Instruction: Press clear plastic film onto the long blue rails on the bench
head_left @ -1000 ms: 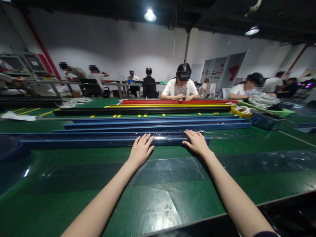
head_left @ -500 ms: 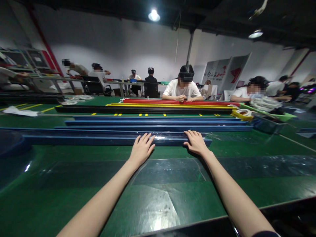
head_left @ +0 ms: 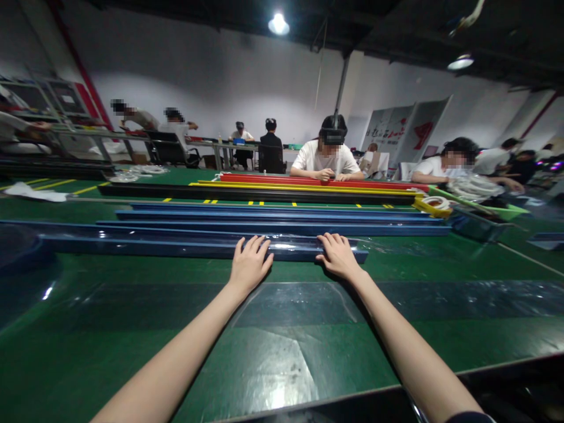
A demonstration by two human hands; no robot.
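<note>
A long blue channel-shaped profile (head_left: pixel 145 247) lies across the table with clear plastic film (head_left: pixel 288 242) glinting over its right part. My left hand (head_left: pixel 252 258) rests on the profile with its fingers spread. Further right, close to the profile's right end, my right hand (head_left: pixel 338 254) lies over it, fingers stretched out and thumb apart. Both palms face down. The undersides of my fingers are hidden. Nearer me, a wide clear strip (head_left: pixel 299 302) lies flat on the green tabletop (head_left: pixel 220 358).
Behind lie more blue profiles (head_left: pixel 273 217), a black profile (head_left: pixel 282 194), a yellow one (head_left: pixel 308 187) and a red one (head_left: pixel 317 180). A coil of film (head_left: pixel 22 264) is at left. At right stands a dark bin (head_left: pixel 480 224). A person (head_left: pixel 326 155) sits opposite.
Both hands have shifted slightly to the left, the right one more. The near blue profile's right end has moved left as well.
</note>
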